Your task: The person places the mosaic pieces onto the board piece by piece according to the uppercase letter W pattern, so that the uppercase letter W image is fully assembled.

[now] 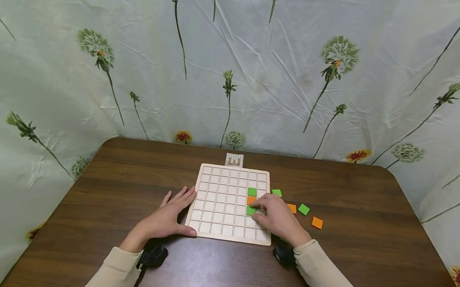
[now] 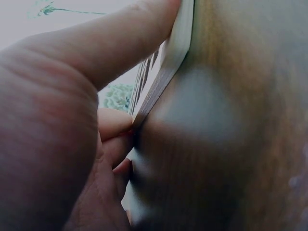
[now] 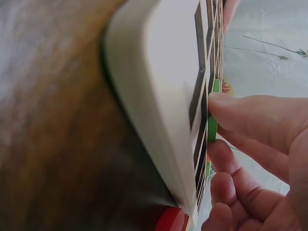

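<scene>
A pale wooden grid board [image 1: 228, 238] lies on the dark table. My left hand [image 1: 167, 219] rests along its left side, fingers straight and spread, with the thumb at the near left corner. Over the board's right part, my right hand [image 1: 277, 215] pinches a green square tile [image 3: 213, 127] between thumb and fingers, at a grid cell. Directly beyond that tile sit an orange tile [image 1: 251, 200] and another green tile [image 1: 252, 191], in one column. Whether the pinched tile lies fully flat in its cell, I cannot tell.
Right of the board lie loose tiles: two green [image 1: 304, 209] and two orange [image 1: 317, 223], some partly behind my right hand. A small patterned card [image 1: 234, 160] touches the board's far edge. In the right wrist view a red piece [image 3: 171, 220] shows beside the board.
</scene>
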`<state>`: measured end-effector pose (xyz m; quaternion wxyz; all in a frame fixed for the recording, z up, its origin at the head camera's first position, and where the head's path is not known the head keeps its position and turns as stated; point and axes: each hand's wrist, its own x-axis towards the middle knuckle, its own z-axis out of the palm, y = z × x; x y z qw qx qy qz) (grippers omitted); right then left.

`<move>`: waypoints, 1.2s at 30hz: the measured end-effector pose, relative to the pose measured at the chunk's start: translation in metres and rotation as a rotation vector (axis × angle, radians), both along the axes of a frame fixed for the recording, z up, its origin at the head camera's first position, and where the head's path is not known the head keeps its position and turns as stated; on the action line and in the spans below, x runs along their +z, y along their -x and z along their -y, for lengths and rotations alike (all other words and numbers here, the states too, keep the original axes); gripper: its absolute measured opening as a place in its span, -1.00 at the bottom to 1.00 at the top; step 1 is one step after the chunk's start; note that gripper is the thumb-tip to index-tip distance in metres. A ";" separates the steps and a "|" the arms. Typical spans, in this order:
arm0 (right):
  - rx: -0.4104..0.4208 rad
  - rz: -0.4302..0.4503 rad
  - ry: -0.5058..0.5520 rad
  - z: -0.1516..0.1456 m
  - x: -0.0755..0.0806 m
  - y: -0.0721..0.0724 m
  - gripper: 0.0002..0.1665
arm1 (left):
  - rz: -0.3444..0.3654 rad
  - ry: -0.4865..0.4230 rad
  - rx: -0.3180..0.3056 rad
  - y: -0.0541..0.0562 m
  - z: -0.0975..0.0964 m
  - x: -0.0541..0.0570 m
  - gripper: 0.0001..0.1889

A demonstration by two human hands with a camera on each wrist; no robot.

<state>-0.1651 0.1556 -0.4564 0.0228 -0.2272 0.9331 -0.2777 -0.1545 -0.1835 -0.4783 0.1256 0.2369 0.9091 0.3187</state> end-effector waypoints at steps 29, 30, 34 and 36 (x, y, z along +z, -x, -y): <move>-0.164 -0.028 0.022 -0.059 0.015 -0.026 -0.61 | 0.013 -0.004 0.002 0.000 0.000 0.000 0.17; -0.168 -0.033 0.018 -0.062 0.015 -0.028 -0.62 | 0.012 -0.005 0.002 0.000 0.000 -0.001 0.17; -0.177 -0.043 0.019 -0.072 0.016 -0.035 -0.61 | 0.008 -0.005 0.002 0.000 0.000 -0.002 0.17; -0.182 -0.042 0.016 -0.076 0.016 -0.038 -0.61 | 0.004 -0.003 0.002 0.000 0.000 -0.002 0.17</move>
